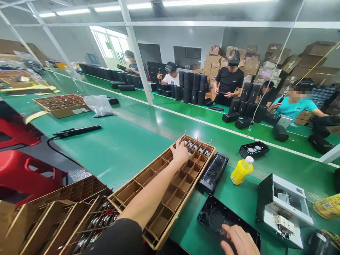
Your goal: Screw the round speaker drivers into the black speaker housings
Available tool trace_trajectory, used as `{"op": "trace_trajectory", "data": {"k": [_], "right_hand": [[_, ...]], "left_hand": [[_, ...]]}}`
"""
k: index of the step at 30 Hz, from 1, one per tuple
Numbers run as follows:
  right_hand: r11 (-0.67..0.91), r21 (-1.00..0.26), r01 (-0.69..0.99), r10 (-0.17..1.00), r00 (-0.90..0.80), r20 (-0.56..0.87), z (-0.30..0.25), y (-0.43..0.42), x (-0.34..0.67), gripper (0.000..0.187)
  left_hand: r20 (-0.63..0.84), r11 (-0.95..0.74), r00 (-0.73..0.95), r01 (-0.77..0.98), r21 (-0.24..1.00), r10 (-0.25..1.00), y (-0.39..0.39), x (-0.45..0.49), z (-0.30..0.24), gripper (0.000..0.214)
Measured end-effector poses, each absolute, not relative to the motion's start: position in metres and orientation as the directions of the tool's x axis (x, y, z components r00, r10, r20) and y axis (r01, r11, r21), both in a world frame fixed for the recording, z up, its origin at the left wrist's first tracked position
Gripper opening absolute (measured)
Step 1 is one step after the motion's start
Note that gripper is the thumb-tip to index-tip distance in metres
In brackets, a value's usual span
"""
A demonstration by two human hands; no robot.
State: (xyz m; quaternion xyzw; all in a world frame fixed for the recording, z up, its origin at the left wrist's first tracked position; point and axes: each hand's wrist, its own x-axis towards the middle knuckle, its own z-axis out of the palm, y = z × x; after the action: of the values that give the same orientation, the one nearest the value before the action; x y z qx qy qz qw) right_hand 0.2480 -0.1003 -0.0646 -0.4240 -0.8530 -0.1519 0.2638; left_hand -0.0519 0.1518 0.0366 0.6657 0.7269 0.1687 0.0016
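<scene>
Green bench mat [117, 156], brown cardboard tray [165, 198], yellow bottle [240, 173], white cap [249, 160]

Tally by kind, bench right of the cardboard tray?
Black speaker body: 1
Black grille panel: 1
Black housing with round parts: 1
Yellow bottle: 1
Grey machine: 1
Yellow packet: 1
Dark cylinder: 1
Total: 7

- Bright, even light falls from overhead ceiling strip lights [73, 11], joined by daylight from a far-left window [110, 44] that burns out white.
- Soft glare streaks the glossy green worktop [114, 156].
- Shadows stay faint, deepest in the near-left cardboard tray [63, 219].
- Wide-angle distortion bows the ceiling beams [53, 39] and stretches the near edges.
- Focus looks sharp throughout.
</scene>
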Motion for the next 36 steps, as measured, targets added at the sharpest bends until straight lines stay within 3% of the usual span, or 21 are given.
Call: {"op": "trace_trajectory", "data": {"k": [3,7,12,16,21,26,31,34,36], "right_hand": [[0.609,-0.087,0.789,0.648,-0.432,0.627,-0.024,-0.087,0.24,0.035],[0.568,-0.286,0.772,0.709,-0.283,0.646,0.01,-0.053,0.209,0.044],[0.533,-0.483,0.695,0.771,-0.165,0.615,0.01,-0.021,0.16,0.059],[0.51,-0.628,0.588,0.81,-0.082,0.581,0.002,-0.017,0.143,0.051],[0.38,-0.831,0.406,0.906,0.018,0.424,-0.002,-0.023,0.165,0.057],[0.291,-0.914,0.281,0.947,0.052,0.318,0.006,-0.047,0.221,0.061],[0.164,-0.899,0.406,0.961,0.139,0.238,0.016,-0.102,0.264,0.066],[0.086,-0.828,0.554,0.964,0.164,0.209,0.019,-0.133,0.273,0.068],[0.061,-0.748,0.661,0.974,0.124,0.189,0.018,-0.145,0.272,0.059]], "left_hand": [[0.232,0.052,-0.139,0.937,0.345,0.963,0.138,-0.056,0.048,0.037],[0.194,-0.021,-0.093,0.857,0.515,0.977,0.109,-0.056,0.055,0.032],[0.081,-0.092,0.048,0.689,0.719,0.996,0.048,-0.032,0.044,0.026],[0.053,-0.139,0.155,0.617,0.775,0.986,0.012,-0.016,0.04,0.021],[0.061,-0.185,0.198,0.703,0.687,0.978,0.04,-0.044,0.056,0.026],[0.098,0.022,-0.073,0.898,0.44,0.993,0.116,-0.088,0.057,0.032],[0.067,0.184,-0.206,0.953,0.239,0.976,0.15,-0.091,0.041,0.039],[0.047,0.201,-0.215,0.958,0.204,0.975,0.152,-0.086,0.034,0.032],[0.041,0.179,-0.193,0.957,0.228,0.98,0.154,-0.087,0.032,0.027]]}}
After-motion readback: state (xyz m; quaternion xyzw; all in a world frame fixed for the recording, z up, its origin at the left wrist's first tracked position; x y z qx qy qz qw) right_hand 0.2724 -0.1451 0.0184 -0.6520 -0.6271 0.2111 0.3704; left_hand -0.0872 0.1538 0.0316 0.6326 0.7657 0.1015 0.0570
